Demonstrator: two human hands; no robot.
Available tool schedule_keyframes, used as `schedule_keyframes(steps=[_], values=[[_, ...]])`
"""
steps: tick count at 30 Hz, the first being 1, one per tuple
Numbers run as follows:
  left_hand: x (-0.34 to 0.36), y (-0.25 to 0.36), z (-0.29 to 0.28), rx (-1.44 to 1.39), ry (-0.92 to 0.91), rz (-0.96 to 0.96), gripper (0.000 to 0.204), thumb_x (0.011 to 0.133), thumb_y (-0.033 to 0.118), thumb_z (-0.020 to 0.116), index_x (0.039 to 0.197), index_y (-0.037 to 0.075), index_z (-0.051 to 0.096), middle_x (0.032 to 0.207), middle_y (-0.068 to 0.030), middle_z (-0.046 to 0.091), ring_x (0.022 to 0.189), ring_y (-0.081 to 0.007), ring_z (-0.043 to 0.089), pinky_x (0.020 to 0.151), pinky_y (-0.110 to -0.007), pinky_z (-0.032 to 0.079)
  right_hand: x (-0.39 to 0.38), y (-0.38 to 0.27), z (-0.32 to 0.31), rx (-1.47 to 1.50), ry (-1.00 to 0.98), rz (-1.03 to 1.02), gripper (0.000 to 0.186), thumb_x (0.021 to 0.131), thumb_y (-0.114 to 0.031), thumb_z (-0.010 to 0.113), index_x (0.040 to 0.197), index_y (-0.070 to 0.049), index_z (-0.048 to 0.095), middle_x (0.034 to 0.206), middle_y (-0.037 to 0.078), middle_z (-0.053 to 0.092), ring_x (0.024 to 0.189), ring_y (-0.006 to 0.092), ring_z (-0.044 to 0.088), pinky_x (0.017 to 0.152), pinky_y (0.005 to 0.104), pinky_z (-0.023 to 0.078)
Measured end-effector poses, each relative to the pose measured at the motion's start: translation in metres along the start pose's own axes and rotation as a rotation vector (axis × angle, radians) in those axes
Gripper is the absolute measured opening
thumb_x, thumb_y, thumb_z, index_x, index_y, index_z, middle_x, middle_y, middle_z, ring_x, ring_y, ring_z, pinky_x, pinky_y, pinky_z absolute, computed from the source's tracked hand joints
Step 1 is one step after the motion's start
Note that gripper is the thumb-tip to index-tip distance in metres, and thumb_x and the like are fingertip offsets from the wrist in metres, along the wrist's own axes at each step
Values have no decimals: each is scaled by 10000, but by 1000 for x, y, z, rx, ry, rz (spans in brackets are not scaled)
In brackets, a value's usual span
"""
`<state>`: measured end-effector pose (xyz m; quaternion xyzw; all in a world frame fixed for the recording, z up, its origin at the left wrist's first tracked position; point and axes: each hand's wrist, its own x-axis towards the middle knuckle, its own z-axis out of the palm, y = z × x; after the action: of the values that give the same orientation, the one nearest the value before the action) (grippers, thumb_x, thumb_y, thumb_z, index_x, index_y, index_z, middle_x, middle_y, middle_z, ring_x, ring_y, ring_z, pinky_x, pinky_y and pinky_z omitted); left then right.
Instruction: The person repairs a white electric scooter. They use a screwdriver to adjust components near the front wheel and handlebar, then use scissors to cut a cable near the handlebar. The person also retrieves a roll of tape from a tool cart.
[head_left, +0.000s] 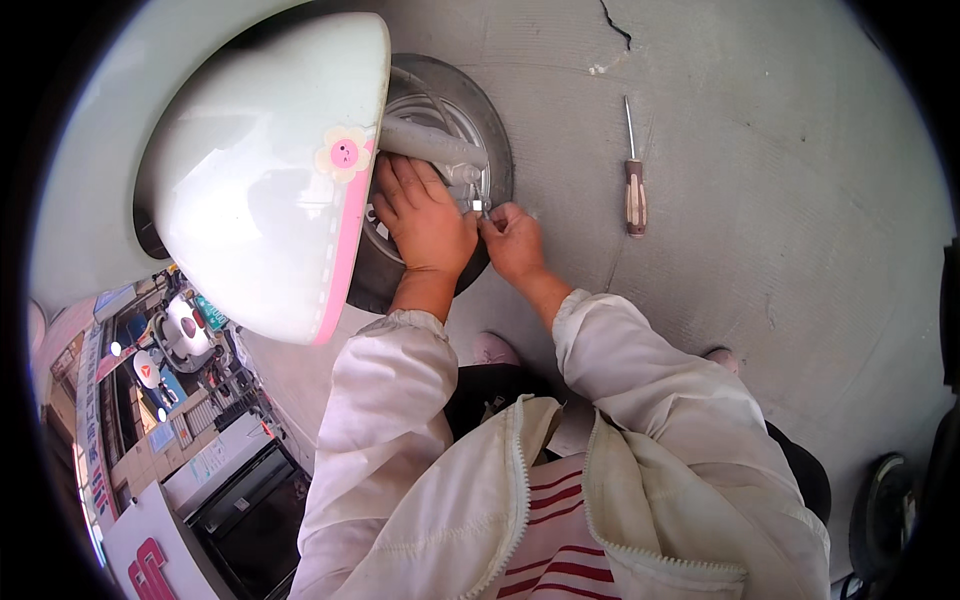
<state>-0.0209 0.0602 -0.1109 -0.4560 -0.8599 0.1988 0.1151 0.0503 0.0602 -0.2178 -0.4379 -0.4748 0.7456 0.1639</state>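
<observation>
A scooter's front wheel [493, 118] with a black tyre stands before me, partly hidden by a white front fender [250, 190] with a pink edge and a flower sticker. A grey fork leg [432, 143] runs across the wheel to the hub. My left hand [428, 222] lies over the hub side, fingers stretched out against the wheel and thumb beside a small metal fitting [477, 205]. At that fitting the fingertips of my right hand [514, 242] are pinched together. What sits between them is too small and covered to make out.
On the grey concrete floor [760, 200], to the right, lies a screwdriver [636, 195] with a brown and beige handle. A dark round object [882, 510] stands at the lower right. Parked scooters [185, 330] and a grey cabinet [215, 480] are at the left.
</observation>
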Motion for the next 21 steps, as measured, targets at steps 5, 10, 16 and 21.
schedule_keyframes(steps=[5, 10, 16, 21], values=[[1, 3, 0, 1, -31, -23, 1028, 572, 377, 757, 1312, -90, 216, 1369, -244, 228, 1287, -383, 202, 959, -525, 234, 7, 1, -2, 9, -26, -26, 190, 751, -165, 654, 765, 7, 574, 659, 149, 605, 596, 258, 581, 568, 348, 453], [0, 2, 3, 1, -2, -51, 1057, 546, 362, 786, 1317, -69, 206, 1362, -228, 239, 1281, -380, 216, 936, -526, 279, 6, 0, -3, -52, -41, -45, 205, 754, -185, 650, 785, 4, 577, 693, 151, 619, 622, 282, 594, 593, 356, 464], [2, 7, 2, -3, -8, -76, 1049, 551, 365, 780, 1324, -56, 211, 1373, -219, 240, 1291, -365, 209, 944, -523, 270, 8, -6, -7, -162, -28, -38, 249, 732, -186, 685, 822, 9, 559, 736, 146, 620, 634, 261, 595, 602, 347, 475], [1, 6, 0, 21, -49, -90, 1023, 565, 383, 767, 1319, -56, 232, 1378, -216, 244, 1295, -363, 207, 962, -516, 252, 30, 2, -21, 57, -308, 122, 372, 696, -215, 753, 864, 17, 515, 715, 111, 602, 646, 181, 593, 575, 307, 483]])
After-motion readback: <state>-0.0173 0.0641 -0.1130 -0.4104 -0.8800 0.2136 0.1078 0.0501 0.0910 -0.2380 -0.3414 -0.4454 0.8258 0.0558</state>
